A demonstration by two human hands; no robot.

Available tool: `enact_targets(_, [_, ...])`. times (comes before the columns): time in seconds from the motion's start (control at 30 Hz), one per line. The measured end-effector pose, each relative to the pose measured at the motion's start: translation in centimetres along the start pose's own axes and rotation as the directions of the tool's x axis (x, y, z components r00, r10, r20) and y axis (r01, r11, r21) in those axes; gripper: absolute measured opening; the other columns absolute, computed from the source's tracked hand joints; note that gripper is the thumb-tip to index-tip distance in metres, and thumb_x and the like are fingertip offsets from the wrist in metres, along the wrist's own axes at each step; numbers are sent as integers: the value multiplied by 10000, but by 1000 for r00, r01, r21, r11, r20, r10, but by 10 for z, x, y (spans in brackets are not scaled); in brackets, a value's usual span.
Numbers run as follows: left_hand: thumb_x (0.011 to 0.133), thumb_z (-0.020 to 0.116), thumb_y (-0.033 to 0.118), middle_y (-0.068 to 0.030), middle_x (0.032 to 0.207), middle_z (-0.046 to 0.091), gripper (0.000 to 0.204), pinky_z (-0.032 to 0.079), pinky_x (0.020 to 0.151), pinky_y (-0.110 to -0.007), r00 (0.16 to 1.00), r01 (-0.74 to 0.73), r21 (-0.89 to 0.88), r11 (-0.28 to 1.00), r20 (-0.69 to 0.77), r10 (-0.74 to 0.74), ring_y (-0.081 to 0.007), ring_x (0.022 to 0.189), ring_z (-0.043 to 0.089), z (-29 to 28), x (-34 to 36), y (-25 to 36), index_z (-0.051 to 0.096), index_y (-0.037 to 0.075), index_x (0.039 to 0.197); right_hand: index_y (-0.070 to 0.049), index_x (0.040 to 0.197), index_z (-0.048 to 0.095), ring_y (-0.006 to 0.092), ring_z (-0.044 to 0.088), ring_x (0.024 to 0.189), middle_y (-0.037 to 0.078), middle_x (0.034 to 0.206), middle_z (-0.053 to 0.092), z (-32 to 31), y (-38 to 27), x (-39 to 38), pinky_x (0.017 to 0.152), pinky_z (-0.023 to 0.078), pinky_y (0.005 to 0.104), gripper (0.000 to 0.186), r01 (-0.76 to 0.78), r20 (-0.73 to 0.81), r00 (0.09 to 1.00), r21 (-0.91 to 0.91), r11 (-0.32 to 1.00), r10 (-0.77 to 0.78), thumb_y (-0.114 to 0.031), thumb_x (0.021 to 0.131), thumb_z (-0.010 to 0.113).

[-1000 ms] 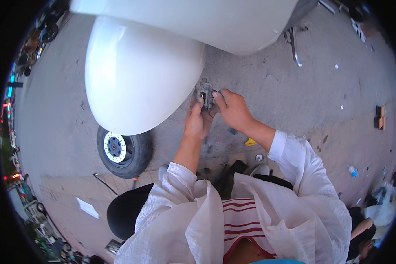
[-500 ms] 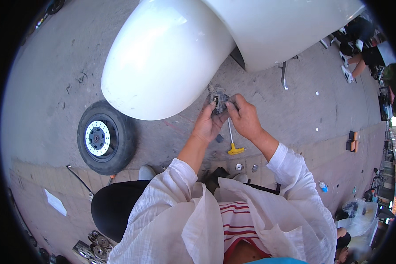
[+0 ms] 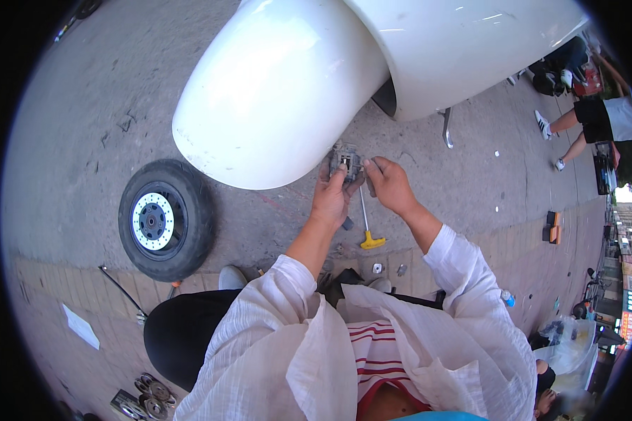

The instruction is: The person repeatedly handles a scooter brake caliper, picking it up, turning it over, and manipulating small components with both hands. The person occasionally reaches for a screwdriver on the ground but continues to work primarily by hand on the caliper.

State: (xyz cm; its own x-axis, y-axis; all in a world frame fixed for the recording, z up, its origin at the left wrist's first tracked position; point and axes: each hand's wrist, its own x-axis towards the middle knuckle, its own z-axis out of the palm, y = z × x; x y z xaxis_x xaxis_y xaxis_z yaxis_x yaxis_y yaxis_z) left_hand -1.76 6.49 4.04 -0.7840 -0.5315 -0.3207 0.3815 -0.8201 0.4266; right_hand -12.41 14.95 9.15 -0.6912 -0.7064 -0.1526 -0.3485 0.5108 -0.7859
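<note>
Below the white fender (image 3: pixel 274 98), my left hand (image 3: pixel 332 196) is closed around a dirty grey brake caliper (image 3: pixel 347 158), its thumb pressed on the caliper's near side. My right hand (image 3: pixel 392 184) is at the caliper's right side, thumb and fingers pinched together; whatever is between the fingertips is too small to make out. On the ground just below the hands lies a yellow T-handle tool (image 3: pixel 373 241), its metal shaft pointing toward the caliper. To the left, a black-tyred wheel (image 3: pixel 167 219) with a silver brake disc (image 3: pixel 153 221) rests on its side.
A long black-handled tool (image 3: pixel 123 289) lies near my left knee. Metal parts (image 3: pixel 147 400) are at the lower left, near a white sheet (image 3: pixel 81 326). Orange-and-black boxes (image 3: pixel 552 228) stand on the right. A person (image 3: pixel 590 121) is at the far right.
My right hand has drawn slightly right, away from the caliper's body. My left hand still holds the caliper. The view has shifted a little, and the person at the far right has changed stance.
</note>
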Motion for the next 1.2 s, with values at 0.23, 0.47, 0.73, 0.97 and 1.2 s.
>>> enact_targets(0.23, [948,499,231,-101,1121,623,350,573,820,-353,996,90,-10,996,-21,-90,-207,956,652,0,-2,2,482,94,1269,4,670,559,121,511,472,39,529,506,-20,-13,0,465,419,304,412,-213,153,970,180,960,186,-315,928,598])
enact_targets(0.47, [842,613,340,-172,1010,617,451,527,579,-228,934,351,-366,862,67,-352,-132,623,563,15,-12,24,536,26,1157,-55,822,564,121,550,543,24,658,568,-68,-5,-1,508,457,257,242,-297,299,948,719,629,106,-259,952,560])
enact_targets(0.73, [764,721,120,-84,807,545,339,558,547,-204,865,496,-552,670,250,-434,-92,587,611,9,-17,24,504,-67,946,-41,999,577,130,581,700,33,842,585,-59,41,1,602,468,257,139,-278,326,932,922,269,-156,-128,892,561])
enact_targets(0.97, [810,696,187,-110,807,542,410,552,531,-165,880,473,-589,655,285,-379,-82,540,600,-6,-12,14,552,-55,1107,-24,1059,598,107,491,680,16,808,535,-44,41,1,640,428,248,253,-113,312,928,757,643,-204,-88,814,597])
enact_targets(1.2, [850,597,113,-110,705,548,244,567,493,-194,884,466,-622,629,294,-364,-104,498,607,-3,-9,9,510,-68,987,-63,1160,593,142,538,713,75,836,588,-22,30,1,683,461,300,392,208,195,907,565,798,-374,-56,769,630])
